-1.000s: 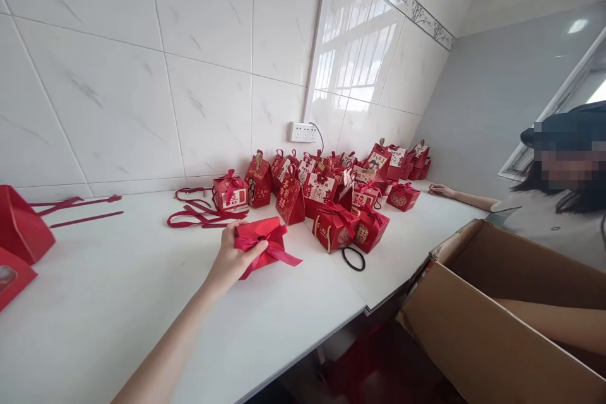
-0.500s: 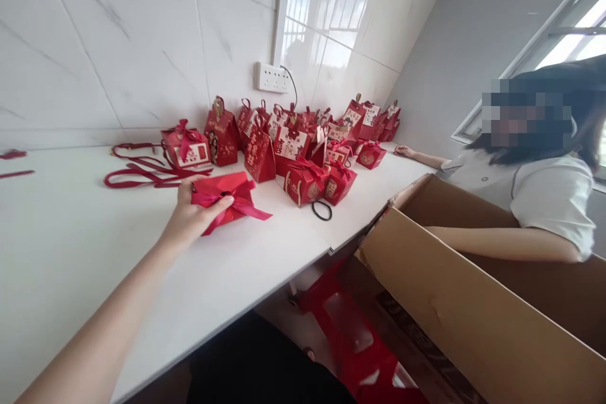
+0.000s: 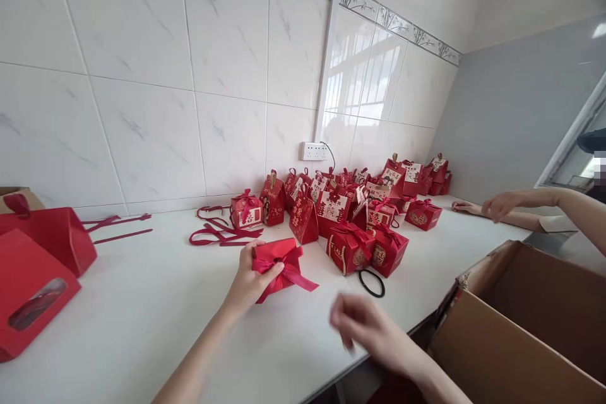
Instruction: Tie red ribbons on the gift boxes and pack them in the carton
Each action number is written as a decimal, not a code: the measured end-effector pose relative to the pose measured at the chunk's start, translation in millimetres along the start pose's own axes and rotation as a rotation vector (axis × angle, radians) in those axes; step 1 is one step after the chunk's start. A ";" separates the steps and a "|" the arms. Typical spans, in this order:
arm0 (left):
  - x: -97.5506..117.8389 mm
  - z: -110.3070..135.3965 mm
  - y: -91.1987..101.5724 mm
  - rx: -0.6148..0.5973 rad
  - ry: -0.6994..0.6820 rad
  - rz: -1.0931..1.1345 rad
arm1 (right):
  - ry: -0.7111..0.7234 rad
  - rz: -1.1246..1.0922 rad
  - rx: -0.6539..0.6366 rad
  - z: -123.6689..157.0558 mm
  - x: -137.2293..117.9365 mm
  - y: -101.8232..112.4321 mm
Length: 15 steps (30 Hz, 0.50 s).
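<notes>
My left hand (image 3: 250, 271) is closed on a red gift box (image 3: 288, 255), its thumb pressing on the pink ribbon bow tied around the box. The ribbon tails hang toward the right, and the box is on or just above the white table (image 3: 156, 303). Near the table's front edge, my right hand (image 3: 362, 325) is in the air, empty and blurred, its fingers loosely bent and apart from the thumb. A black ring-shaped band (image 3: 372, 283) lies beyond it, close to two ribboned red boxes (image 3: 350, 249).
Many red gift boxes (image 3: 334, 208) crowd along the wall. Loose dark-red ribbons (image 3: 222, 235) lie left of them. Larger red bags (image 3: 35, 284) stand at far left. A cardboard box (image 3: 521, 328) is at right, with another person's hand (image 3: 509, 203) above it.
The view has swung left and up, bringing in the red bags at left. My right hand has come into view. The other person's arm has lifted out of the cardboard box.
</notes>
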<state>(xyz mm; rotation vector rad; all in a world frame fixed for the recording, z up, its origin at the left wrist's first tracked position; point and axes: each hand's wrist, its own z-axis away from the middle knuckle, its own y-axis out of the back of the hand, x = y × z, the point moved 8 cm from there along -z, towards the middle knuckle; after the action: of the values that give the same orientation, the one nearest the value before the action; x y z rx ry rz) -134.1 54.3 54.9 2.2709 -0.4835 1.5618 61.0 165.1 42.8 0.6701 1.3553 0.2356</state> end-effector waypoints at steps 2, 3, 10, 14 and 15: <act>-2.5 1.0 -4.1 -0.061 0.038 -0.020 | 0.142 -0.178 0.324 -38.2 -18.3 28.2; -3.3 1.4 -5.3 -0.081 0.055 -0.033 | 0.154 -0.272 0.399 -55.7 -19.8 31.6; -7.1 3.9 -8.7 -0.111 0.124 -0.015 | 0.205 -0.563 0.323 -114.4 -7.6 -5.2; -8.5 4.9 -10.6 -0.100 0.092 0.044 | 0.250 -0.740 0.277 -110.3 -2.8 -6.8; -8.7 5.1 -11.3 -0.104 0.079 0.048 | 0.252 -0.759 0.271 -108.9 -2.5 -6.1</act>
<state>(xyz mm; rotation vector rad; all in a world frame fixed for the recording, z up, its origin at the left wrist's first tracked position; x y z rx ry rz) -127.6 62.6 44.1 2.1266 -0.5878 1.6041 -44.3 192.3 34.5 0.3094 1.8069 -0.4955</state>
